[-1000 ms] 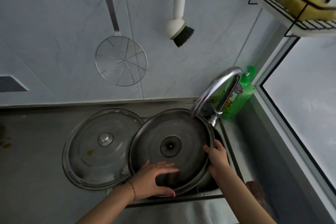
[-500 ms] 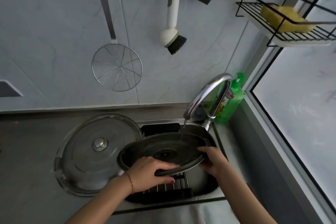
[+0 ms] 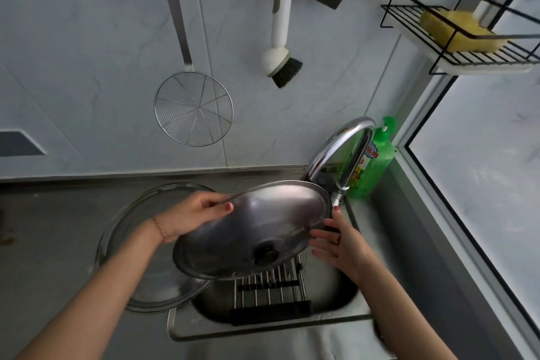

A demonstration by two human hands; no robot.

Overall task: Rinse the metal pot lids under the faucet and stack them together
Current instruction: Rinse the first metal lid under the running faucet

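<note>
I hold a large metal pot lid (image 3: 257, 225) tilted over the sink (image 3: 336, 313), its domed top with the dark knob facing me. My left hand (image 3: 195, 213) grips its far left rim, thumb on top. My right hand (image 3: 339, 239) supports its right edge, fingers partly behind the rim. The curved chrome faucet (image 3: 339, 152) stands just behind the lid; I see no clear water stream. A second, larger lid (image 3: 140, 280) lies flat on the steel counter to the left, partly covered by the held lid and my left arm.
A slatted drying rack (image 3: 271, 289) sits in the sink under the lid. A green soap bottle (image 3: 371, 163) stands behind the faucet. On the wall hang a wire skimmer (image 3: 193, 108) and a dish brush (image 3: 280, 64). A wire shelf (image 3: 479, 49) with a yellow sponge is upper right.
The lid has been lifted off the sink and flipped over, so its knob side faces me instead of its underside. My left hand shifted from the near rim to the far left rim.
</note>
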